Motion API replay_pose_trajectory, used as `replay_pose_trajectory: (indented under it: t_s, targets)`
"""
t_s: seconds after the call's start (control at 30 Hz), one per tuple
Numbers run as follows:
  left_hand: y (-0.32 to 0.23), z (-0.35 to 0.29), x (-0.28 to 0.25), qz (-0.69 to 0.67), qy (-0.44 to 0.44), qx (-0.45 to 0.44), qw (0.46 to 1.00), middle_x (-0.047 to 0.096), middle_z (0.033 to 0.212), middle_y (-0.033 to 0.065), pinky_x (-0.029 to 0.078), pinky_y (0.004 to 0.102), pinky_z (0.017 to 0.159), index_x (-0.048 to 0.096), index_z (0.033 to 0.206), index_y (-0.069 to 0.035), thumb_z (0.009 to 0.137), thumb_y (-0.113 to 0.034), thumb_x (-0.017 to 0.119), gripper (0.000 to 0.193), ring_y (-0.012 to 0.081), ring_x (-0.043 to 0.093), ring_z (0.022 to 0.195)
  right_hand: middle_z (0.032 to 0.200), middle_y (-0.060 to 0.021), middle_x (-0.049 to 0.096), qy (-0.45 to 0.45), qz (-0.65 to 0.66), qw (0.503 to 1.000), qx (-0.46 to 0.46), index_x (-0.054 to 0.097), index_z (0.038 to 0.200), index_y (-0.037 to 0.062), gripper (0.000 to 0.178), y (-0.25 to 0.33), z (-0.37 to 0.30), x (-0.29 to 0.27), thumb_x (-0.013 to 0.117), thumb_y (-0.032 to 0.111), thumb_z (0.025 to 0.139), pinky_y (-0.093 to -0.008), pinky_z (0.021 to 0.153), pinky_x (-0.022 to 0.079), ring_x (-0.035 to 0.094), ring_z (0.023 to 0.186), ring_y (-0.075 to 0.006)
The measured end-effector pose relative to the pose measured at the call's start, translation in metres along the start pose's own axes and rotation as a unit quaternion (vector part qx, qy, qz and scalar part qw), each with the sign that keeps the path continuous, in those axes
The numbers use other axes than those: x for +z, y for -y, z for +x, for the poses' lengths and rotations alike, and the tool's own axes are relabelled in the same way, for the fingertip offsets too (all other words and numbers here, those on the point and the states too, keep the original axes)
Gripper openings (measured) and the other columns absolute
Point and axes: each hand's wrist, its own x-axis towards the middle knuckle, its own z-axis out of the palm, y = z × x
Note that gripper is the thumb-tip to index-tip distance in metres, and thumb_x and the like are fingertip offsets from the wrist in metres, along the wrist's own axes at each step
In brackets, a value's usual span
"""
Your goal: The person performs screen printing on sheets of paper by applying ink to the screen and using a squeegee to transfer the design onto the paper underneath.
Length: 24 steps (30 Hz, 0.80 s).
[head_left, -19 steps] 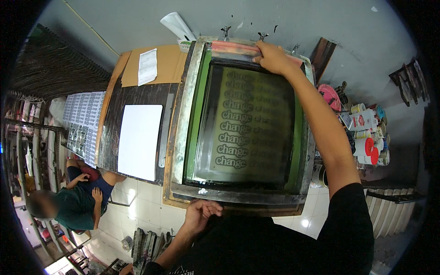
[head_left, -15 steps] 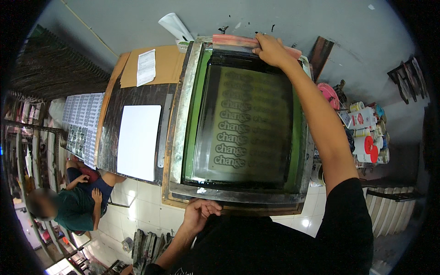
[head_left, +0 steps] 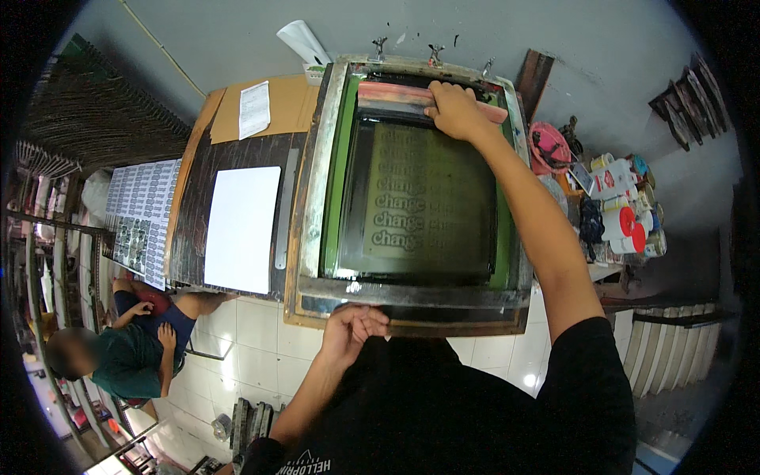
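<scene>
A metal-framed printing screen (head_left: 314,229) with green borders lies before me. Its olive mesh (head_left: 451,237) shows rows of lettering, and dark ink edges the mesh. Near the screen's far end, my right hand (head_left: 457,111) grips a squeegee (head_left: 392,93) with a long reddish wooden handle, which spans most of the screen's width. The squeegee's blade edge is hard to make out. My left hand (head_left: 352,328) is closed, its fingers curled at the wooden edge (head_left: 443,326) below the frame's near side. Whether it holds anything there is hidden.
Left of the screen, a white paper stack (head_left: 241,229) and a metal ruler (head_left: 286,214) lie on a dark table (head_left: 190,214). Printed sheets (head_left: 142,198) are farther left, near a seated person (head_left: 138,356). Tubs and jars (head_left: 621,226) crowd the right side.
My right hand has brought the squeegee from over the far frame edge to inside the screen, uncovering the clamps behind. The frame's near edge and my left hand appear higher in the picture.
</scene>
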Motion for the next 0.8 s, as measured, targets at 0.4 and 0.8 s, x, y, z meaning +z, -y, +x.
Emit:
replay_pose_trajectory:
  t_s: [0.4, 0.8]
  targets:
    - [-0.001, 0.003, -0.005, 0.018, 0.035, -0.005, 0.999, 0.07, 0.089, 0.0165, 0.055, 0.0367, 0.08, 0.059, 0.119, 0.007, 0.093, -0.014, 0.047, 0.036, 0.0251, 0.068, 0.077, 0.095, -0.0137, 0.058, -0.07, 0.104, 0.991, -0.053, 0.056, 0.104, 0.0041, 0.026, 0.132, -0.24, -0.022, 0.068, 0.013, 0.083, -0.0452, 0.08, 0.038, 0.055, 0.093, -0.0324]
    - [-0.093, -0.045, 0.124, 0.172, 0.23, 0.2, 0.937, 0.067, 0.073, 0.0175, 0.054, 0.034, 0.065, 0.057, 0.125, 0.011, 0.097, -0.019, 0.048, 0.043, 0.025, 0.064, 0.06, 0.091, -0.0095, 0.057, -0.383, 0.035, 0.919, -0.09, 0.057, 0.1, 0.0068, 0.021, 0.125, -0.209, -0.159, 0.066, 0.013, 0.082, -0.044, 0.081, 0.038, 0.054, 0.089, -0.0303]
